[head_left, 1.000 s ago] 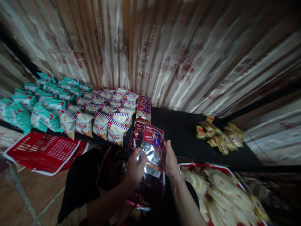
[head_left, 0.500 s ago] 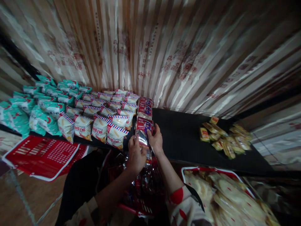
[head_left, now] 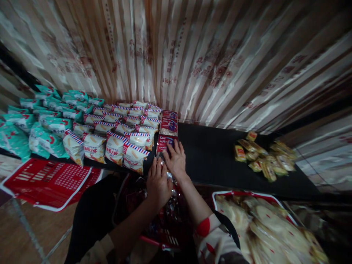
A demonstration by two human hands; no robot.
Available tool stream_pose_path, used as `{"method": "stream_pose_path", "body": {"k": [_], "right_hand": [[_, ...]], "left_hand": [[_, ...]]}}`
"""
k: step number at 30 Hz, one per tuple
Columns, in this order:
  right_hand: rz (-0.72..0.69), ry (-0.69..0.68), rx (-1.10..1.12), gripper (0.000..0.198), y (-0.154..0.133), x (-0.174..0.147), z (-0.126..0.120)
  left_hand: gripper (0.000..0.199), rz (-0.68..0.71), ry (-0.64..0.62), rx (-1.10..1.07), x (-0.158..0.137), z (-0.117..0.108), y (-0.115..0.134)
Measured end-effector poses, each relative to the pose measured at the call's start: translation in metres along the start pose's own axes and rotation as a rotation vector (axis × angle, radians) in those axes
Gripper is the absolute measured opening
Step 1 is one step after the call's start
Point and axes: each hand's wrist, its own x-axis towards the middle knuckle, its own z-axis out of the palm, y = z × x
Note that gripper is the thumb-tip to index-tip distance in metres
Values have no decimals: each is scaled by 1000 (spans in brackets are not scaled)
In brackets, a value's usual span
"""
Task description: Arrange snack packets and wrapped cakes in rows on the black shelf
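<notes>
A dark red snack packet (head_left: pixel 165 141) with white lettering lies at the front of the black tabletop (head_left: pixel 206 157). My right hand (head_left: pixel 175 161) rests on it with fingers stretched out. Just below and to the left, my left hand (head_left: pixel 158 185) lies with its fingers extended over the packet's near end, hiding much of it. Behind this packet, more red packets (head_left: pixel 169 125) lie in a short column. Rows of white snack bags (head_left: pixel 134 157) with red and blue striped tops stand directly to the left.
Teal bags (head_left: pixel 51 137) fill the far left. Small yellow packs (head_left: pixel 268 165) are piled at the right. A red basket (head_left: pixel 162 246) of shiny packets sits below my hands, another (head_left: pixel 247 193) of pale bags at right. A red basket (head_left: pixel 55 183) stands at left; a curtain (head_left: pixel 176 55) hangs behind.
Both hands were pinching the packet's sides; now their fingers lie flat on it. My right hand has shifted slightly left, onto the packet's face.
</notes>
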Motion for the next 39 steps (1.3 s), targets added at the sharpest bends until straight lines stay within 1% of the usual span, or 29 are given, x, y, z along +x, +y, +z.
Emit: {"method": "stream_pose_path", "body": {"k": [2, 4, 6, 9, 11, 12, 17, 20, 23, 27, 34, 36, 39], "right_hand": [[-1, -88, -31, 47, -5, 0, -1], [20, -139, -55, 47, -9, 0, -3], [19, -131, -86, 47, -13, 0, -5], [-58, -43, -132, 49, -18, 9, -11], [-103, -8, -147, 50, -21, 22, -13], [-114, -13, -152, 50, -22, 31, -13], [-121, -116, -200, 50, -24, 75, -4], [-114, -158, -222, 50, -22, 90, 4], [-104, -190, -233, 49, -20, 94, 13], [-108, -148, -252, 48, -19, 92, 21], [-73, -180, -212, 48, -19, 96, 19], [-72, -145, -189, 48, -20, 98, 15], [-103, -45, -129, 47, -23, 96, 8]], "left_hand": [[49, -4, -22, -3, 1, 2, -2], [50, -7, -40, -14, 1, 3, -3], [51, -9, -46, -25, 0, 5, -4], [50, -15, -30, -37, -2, 7, -5], [51, -17, -6, -40, -4, 7, -4], [52, -15, 3, -41, -4, 7, -4], [56, -15, 3, -38, -5, 6, -3], [57, -18, 6, -30, -5, 10, -5], [57, -18, 14, -34, -5, 14, -8], [57, -9, 16, -50, -4, 15, -10], [60, 5, 33, -40, -7, 9, -11], [60, 29, 45, -18, -8, 8, -11], [57, 65, 79, 11, -9, 3, -11]]}}
